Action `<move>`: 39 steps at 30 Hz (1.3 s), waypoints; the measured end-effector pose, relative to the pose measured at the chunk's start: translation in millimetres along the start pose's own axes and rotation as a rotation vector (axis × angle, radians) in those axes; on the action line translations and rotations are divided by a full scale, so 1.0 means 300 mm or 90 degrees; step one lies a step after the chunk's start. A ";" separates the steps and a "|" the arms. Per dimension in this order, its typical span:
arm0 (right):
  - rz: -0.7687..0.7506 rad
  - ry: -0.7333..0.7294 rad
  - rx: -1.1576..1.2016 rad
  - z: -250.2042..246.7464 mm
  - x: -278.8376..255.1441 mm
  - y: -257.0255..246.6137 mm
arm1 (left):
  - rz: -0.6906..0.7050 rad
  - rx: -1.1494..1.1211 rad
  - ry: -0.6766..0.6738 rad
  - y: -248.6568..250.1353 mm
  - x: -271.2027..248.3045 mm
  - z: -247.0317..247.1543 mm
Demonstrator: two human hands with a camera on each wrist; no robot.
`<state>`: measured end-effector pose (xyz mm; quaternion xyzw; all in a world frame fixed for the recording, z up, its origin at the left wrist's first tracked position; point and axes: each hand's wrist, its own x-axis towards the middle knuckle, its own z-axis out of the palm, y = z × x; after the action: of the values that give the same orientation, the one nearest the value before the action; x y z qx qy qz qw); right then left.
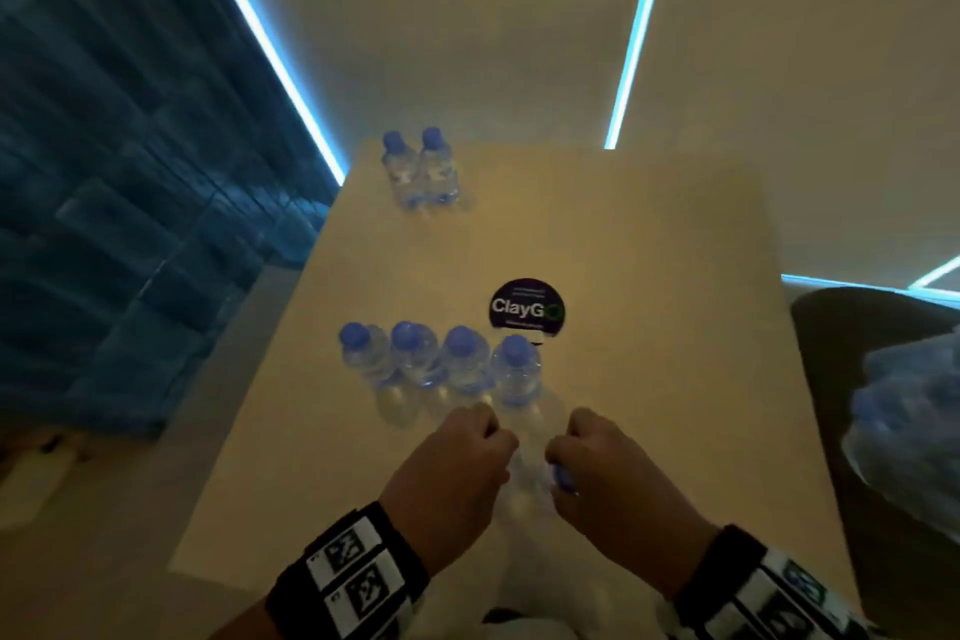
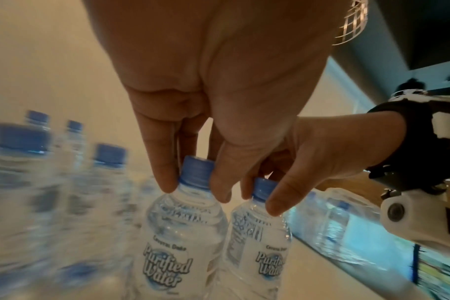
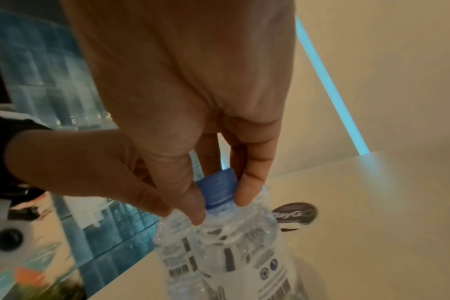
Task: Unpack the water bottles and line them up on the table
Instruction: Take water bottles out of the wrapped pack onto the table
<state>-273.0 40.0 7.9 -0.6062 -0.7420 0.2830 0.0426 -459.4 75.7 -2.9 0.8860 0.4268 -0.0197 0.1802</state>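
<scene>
Beige and smooth, the table [image 1: 623, 234] stands in a dim room with glowing blue light strips [image 1: 636, 31] along pale walls and a dark blue tiled wall [image 1: 104, 182] to the left. A round dark ClayGo sticker [image 1: 525, 305] lies near its middle. Two water bottles [image 1: 420, 169] stand side by side at the far left corner; four more [image 1: 441, 361] stand in a row nearer. Two others are held upright, side by side near the front edge: the left hand [image 1: 451, 476] pinches the blue cap [image 2: 196, 172] of one bottle [image 2: 180, 233], and the right hand [image 1: 610, 473] pinches the cap [image 3: 217, 191] of the other [image 3: 226, 253], fingers curled round the necks. At the right, blurred, a plastic-wrapped pack [image 1: 906, 426] holds more bottles; how many I cannot tell.
</scene>
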 end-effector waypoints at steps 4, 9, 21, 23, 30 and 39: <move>-0.096 0.050 -0.037 0.087 0.175 -0.183 | -0.093 0.005 0.041 -0.240 -0.103 -0.012; -0.106 0.075 -0.090 0.143 0.324 -0.334 | -0.131 -0.016 0.099 -0.419 -0.131 -0.043; 0.018 0.155 -0.004 0.056 0.232 -0.242 | -0.027 0.129 0.196 -0.318 -0.104 -0.200; 0.118 0.196 0.032 -0.001 0.127 -0.129 | 0.005 0.089 0.223 -0.211 -0.059 -0.232; 0.535 0.302 0.057 -0.144 -0.314 0.422 | 0.300 0.045 0.064 0.352 0.217 -0.116; 0.595 0.409 0.074 -0.231 -0.610 1.018 | 0.497 0.074 -0.127 1.132 0.605 0.211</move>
<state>70.4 -71.6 -27.0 -0.9224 -0.3279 0.1136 0.1694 -77.4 -3.3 6.3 0.9839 0.0367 -0.0596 0.1645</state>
